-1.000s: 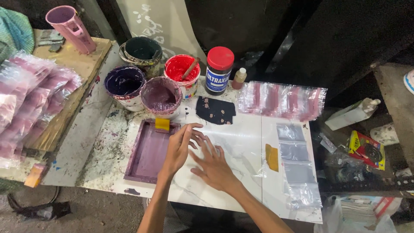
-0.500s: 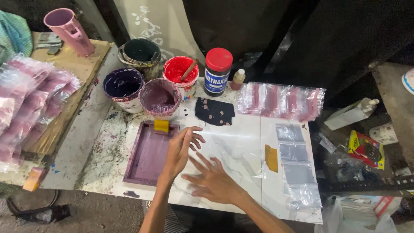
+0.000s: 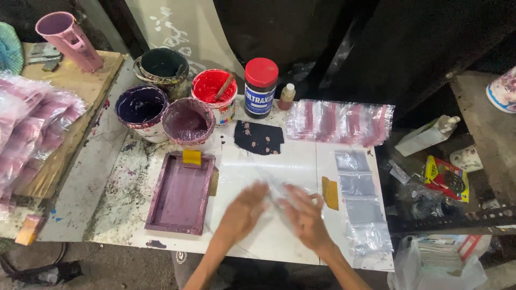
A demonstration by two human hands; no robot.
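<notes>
Both of my hands hover low over the white table (image 3: 290, 161), blurred by motion. My left hand (image 3: 244, 212) lies flat with fingers apart, just right of a purple-stained printing frame (image 3: 180, 196). My right hand (image 3: 305, 215) is a little to its right, fingers spread. Both touch a thin clear plastic bag (image 3: 274, 185) spread on the table between them. I cannot see either hand gripping it. A small yellow card (image 3: 329, 192) lies just right of my right hand.
Paint pots stand at the back: dark purple (image 3: 141, 106), mauve (image 3: 188, 121), red with a stick (image 3: 214, 88), dark green (image 3: 164, 67), beside a red-lidded jar (image 3: 260, 86). A black cloth (image 3: 258, 137), pink-printed bags (image 3: 338, 121) and clear bags (image 3: 361, 207) lie around.
Both hands have slid to the right, away from the purple frame's edge and onto the clear bag in the middle of the table. They are now closer together.
</notes>
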